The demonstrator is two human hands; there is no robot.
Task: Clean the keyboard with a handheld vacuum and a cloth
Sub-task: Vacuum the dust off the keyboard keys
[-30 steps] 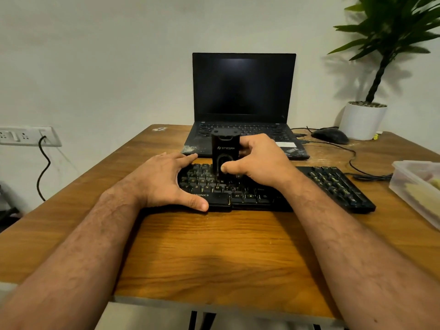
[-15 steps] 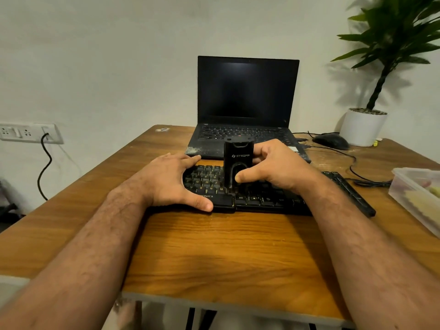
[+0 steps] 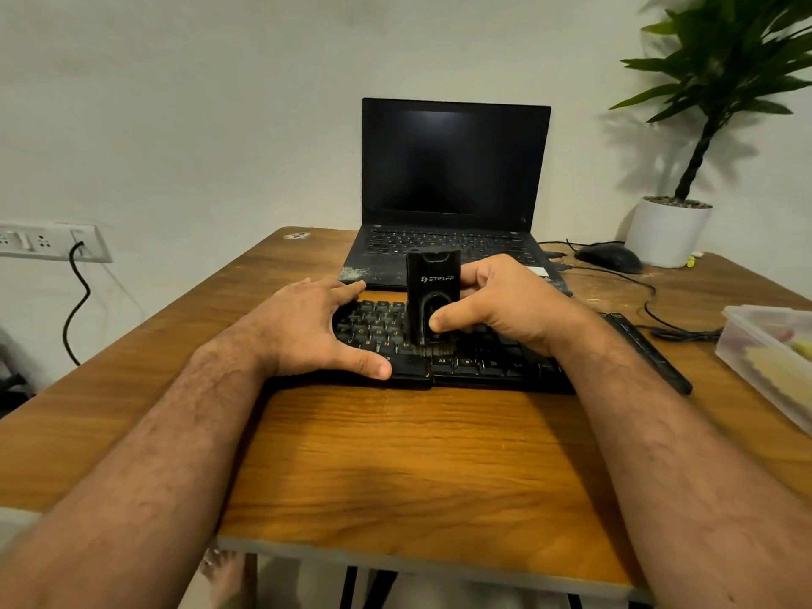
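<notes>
The right hand (image 3: pixel 505 305) holds the handheld vacuum (image 3: pixel 433 296) upright, thumb pressed on its near face and fingers curled round its far side, so the black body is pinched between them. The vacuum's brush end rests on the keys of the keyboard (image 3: pixel 479 362), directly below this grip, near the bottom letter row. White lettering on the vacuum's face, just above the thumb, reads "STRIFF" beside a small logo.

The left hand (image 3: pixel 316 327) lies to the left of the vacuum, spread wide over the keyboard's left end: its thumb presses along the near edge, and its fingers reach across to the far edge, bracing the board flat on the wooden table (image 3: pixel 395 454). The fingers are straight rather than curled round anything.

Key legends show between the two hands and below the vacuum: "N" and "M" beside the brush, "Alt" just right of it, and further small marks that are too blurred to read. The keyboard runs on to the right, passing under the right wrist.

Beyond the vacuum stands an open laptop (image 3: pixel 454 169) with a dark screen and pale dust on its near left corner. Right of the right hand lie a black mouse (image 3: pixel 608 257) with its cable, a white plant pot (image 3: pixel 665 232), and a clear plastic container (image 3: pixel 773 358) at the table's edge. Far left of the left hand, a wall socket (image 3: pixel 48 241) carries a black cord.
</notes>
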